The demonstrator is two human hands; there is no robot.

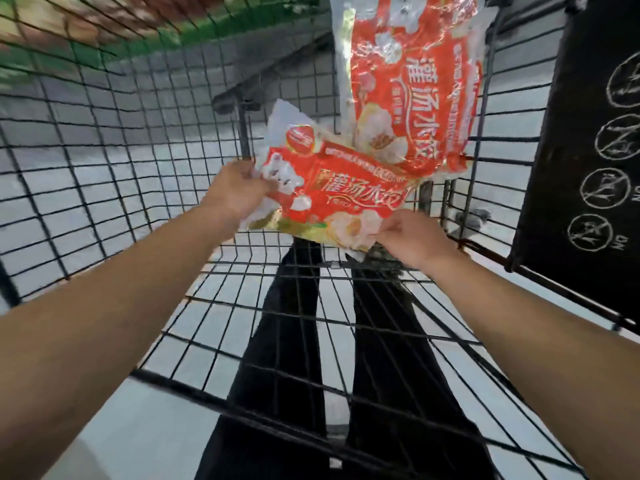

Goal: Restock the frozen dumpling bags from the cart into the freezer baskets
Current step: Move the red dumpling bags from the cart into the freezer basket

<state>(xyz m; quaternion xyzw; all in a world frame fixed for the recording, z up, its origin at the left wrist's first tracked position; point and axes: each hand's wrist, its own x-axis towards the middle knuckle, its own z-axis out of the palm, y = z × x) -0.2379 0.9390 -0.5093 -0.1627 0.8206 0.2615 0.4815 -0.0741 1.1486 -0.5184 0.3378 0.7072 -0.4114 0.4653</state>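
Head view: black wire cart (104, 174) fills frame, mesh floor and walls visible, pale floor beneath. Black panel (581, 161) with white circular pictograms on cart's right side. Upper dumpling bag (412, 81), red-orange, stands against far mesh, apparently leaning. Lower dumpling bag (332, 195) held above cart floor, touching upper bag. Left hand (232, 197) grips its left edge; right hand (408, 240) pinches its lower right corner.
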